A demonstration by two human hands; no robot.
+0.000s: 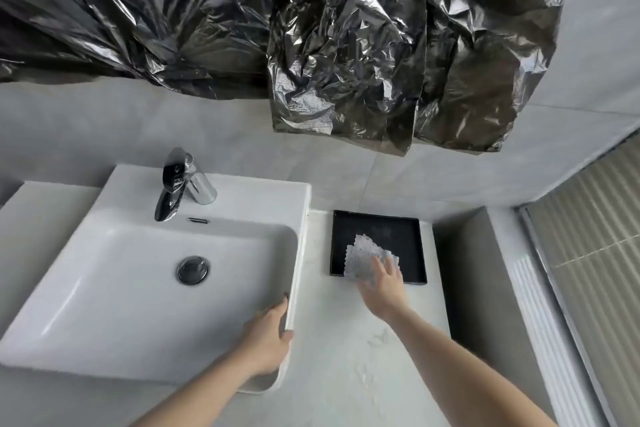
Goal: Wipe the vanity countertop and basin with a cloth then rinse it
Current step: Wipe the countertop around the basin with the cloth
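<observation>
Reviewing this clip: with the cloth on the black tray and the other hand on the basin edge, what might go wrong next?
1. The right hand presses the cloth on the loose-looking black tray; wiping may push it across the countertop.
2. The left hand grips the basin rim; a damp rim could let it slip.

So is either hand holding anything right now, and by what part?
The left hand grips the basin by its right rim near the front corner. The right hand rests with straight fingers on the cloth in the black tray, not gripping it.
</observation>
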